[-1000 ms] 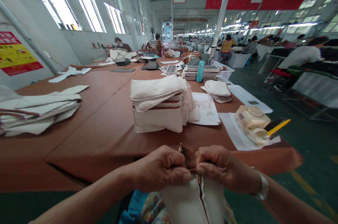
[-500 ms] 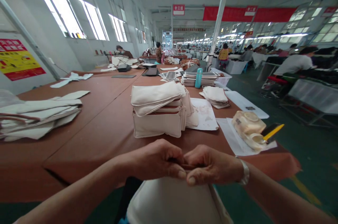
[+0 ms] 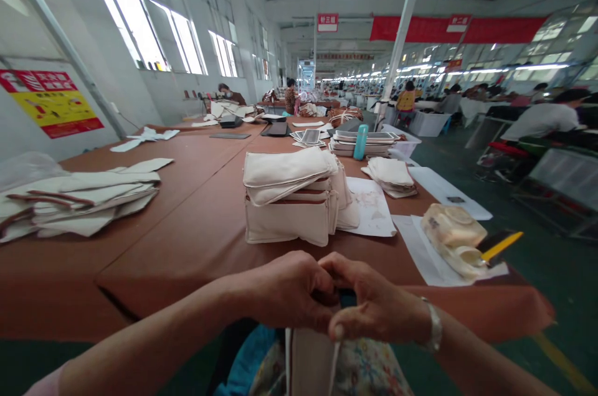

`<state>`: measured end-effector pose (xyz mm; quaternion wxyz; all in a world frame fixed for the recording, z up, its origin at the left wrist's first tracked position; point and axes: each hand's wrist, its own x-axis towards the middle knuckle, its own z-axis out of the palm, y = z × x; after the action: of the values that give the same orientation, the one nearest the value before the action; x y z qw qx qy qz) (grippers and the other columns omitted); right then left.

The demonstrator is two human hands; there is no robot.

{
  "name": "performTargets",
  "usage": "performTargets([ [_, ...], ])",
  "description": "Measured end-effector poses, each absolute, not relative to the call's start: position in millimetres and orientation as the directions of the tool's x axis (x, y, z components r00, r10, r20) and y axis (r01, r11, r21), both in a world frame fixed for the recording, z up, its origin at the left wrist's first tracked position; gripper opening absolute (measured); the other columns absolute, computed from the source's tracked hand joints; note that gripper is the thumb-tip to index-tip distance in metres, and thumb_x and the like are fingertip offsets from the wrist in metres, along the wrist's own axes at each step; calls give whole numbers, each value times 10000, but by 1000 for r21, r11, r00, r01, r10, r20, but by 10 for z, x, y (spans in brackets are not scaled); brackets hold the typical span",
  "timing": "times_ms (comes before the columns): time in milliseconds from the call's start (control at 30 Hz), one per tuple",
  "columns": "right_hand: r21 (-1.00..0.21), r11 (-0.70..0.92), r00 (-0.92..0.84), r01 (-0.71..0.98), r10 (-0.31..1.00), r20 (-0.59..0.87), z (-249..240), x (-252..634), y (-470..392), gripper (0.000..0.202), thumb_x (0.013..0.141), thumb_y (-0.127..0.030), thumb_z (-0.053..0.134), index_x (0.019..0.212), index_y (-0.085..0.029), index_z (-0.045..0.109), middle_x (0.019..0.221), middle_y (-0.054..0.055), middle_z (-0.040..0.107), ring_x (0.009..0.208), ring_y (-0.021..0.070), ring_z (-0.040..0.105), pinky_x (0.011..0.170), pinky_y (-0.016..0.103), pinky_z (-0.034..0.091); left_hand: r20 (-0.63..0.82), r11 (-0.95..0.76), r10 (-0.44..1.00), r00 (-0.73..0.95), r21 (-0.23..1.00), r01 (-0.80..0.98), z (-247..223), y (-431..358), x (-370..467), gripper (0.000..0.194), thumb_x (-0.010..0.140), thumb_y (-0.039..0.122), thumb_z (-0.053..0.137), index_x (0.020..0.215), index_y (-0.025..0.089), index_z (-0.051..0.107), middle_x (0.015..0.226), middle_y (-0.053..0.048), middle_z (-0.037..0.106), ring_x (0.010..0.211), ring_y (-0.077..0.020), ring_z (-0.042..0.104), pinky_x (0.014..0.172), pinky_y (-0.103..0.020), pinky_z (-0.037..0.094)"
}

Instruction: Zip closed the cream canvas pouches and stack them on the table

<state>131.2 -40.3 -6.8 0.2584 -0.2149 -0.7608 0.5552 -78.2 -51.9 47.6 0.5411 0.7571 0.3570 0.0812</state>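
Note:
A cream leather bag piece [image 3: 312, 358] hangs below my hands over my lap, turned so that its narrow side faces me. My left hand [image 3: 292, 290] is closed round its top edge, the fingers curled under and partly hidden. Beside it, my right hand [image 3: 376, 302] pinches the same edge, with its thumb at the right corner and its fingertips against my left hand. A small gap shows inside the right hand's curve. Just beyond both hands, a stack of similar cream bag pieces [image 3: 286, 221] sits on the brown-covered table [image 3: 200, 246].
Cream panels [image 3: 93, 200] lie piled at left. Right of the stack are a white sheet [image 3: 374, 212], a small pile of pieces [image 3: 390, 175], a turquoise bottle [image 3: 360, 142] and a cut plastic container [image 3: 451, 231] with a yellow-handled brush [image 3: 502, 248]. People sit working farther back.
The bag piece has turned from its broad face to its narrow side, uncovering patterned cloth on my lap. My right fingers have lifted and opened a little. The view has shifted slightly left.

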Motion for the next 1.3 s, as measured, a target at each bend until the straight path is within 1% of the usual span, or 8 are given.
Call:
performTargets([
  [67, -974, 223, -767, 34, 631, 118, -158, 1173, -500, 510, 668, -497, 808, 944, -148, 559, 781, -35, 527, 658, 104, 432, 567, 198, 368, -338, -42, 602, 723, 891, 451, 416, -519, -827, 408, 636, 465, 812, 669, 135, 575, 621, 62, 416, 581, -79, 325, 479, -185, 245],
  [167, -961, 259, -708, 92, 696, 120, -313, 1165, -569, 425, 707, -496, 778, 717, -156, 523, 625, -66, 439, 564, 82, 345, 493, 198, 284, -431, 230, 550, 715, 902, 366, 173, -513, -1030, 605, 467, 419, 909, 932, 143, 637, 773, 29, 578, 664, -112, 465, 562, -188, 367],
  [267, -903, 412, -625, 121, 738, 253, -380, 1273, -566, 376, 816, -439, 693, 631, -155, 530, 591, -43, 455, 574, 99, 396, 533, 223, 297, -354, 312, 637, 685, 931, 192, -61, -548, -1139, 554, 541, 395, 895, 937, 126, 616, 818, 8, 595, 704, -109, 487, 627, -198, 393],
  [367, -890, 446, -646, 95, 708, 286, -332, 1370, -530, 316, 866, -396, 640, 677, -156, 560, 630, -27, 485, 598, 109, 424, 569, 233, 322, -295, 258, 685, 666, 953, 156, -88, -571, -1078, 390, 694, 367, 816, 931, 111, 643, 798, 6, 585, 693, -92, 467, 637, -187, 377],
  [567, -934, 344, -663, 99, 722, 196, -161, 1420, -524, 208, 907, -369, 582, 911, -164, 547, 795, -7, 517, 672, 119, 432, 589, 224, 352, -232, 103, 686, 690, 969, 224, 164, -508, -862, 299, 747, 346, 755, 903, 100, 686, 765, -1, 578, 677, -100, 458, 607, -188, 387],
  [833, -916, 363, -626, 173, 758, 182, -175, 1420, -593, 183, 962, -294, 498, 826, -178, 538, 777, -7, 538, 712, 129, 483, 659, 231, 388, -235, 34, 711, 663, 953, 302, 176, -486, -808, 275, 746, 350, 734, 882, 114, 692, 734, 12, 570, 639, -94, 449, 550, -178, 362],
  [1133, -1000, -23, -607, -14, 794, -10, -273, 1376, -617, 295, 955, -426, 503, 816, -166, 516, 709, -37, 414, 620, 101, 339, 542, 204, 286, -234, 5, 690, 685, 948, 319, 153, -484, -770, 371, 845, 444, 621, 890, 83, 691, 651, 23, 476, 588, -84, 367, 504, -178, 301],
  [1300, -984, -162, -604, -67, 792, -89, -318, 1363, -649, 353, 903, -485, 565, 816, -145, 535, 688, -30, 428, 605, 97, 333, 532, 207, 265, -125, -236, 799, 588, 834, 498, 142, -549, -739, 123, 822, 238, 600, 867, 129, 634, 695, 27, 565, 587, -82, 431, 502, -171, 316],
])
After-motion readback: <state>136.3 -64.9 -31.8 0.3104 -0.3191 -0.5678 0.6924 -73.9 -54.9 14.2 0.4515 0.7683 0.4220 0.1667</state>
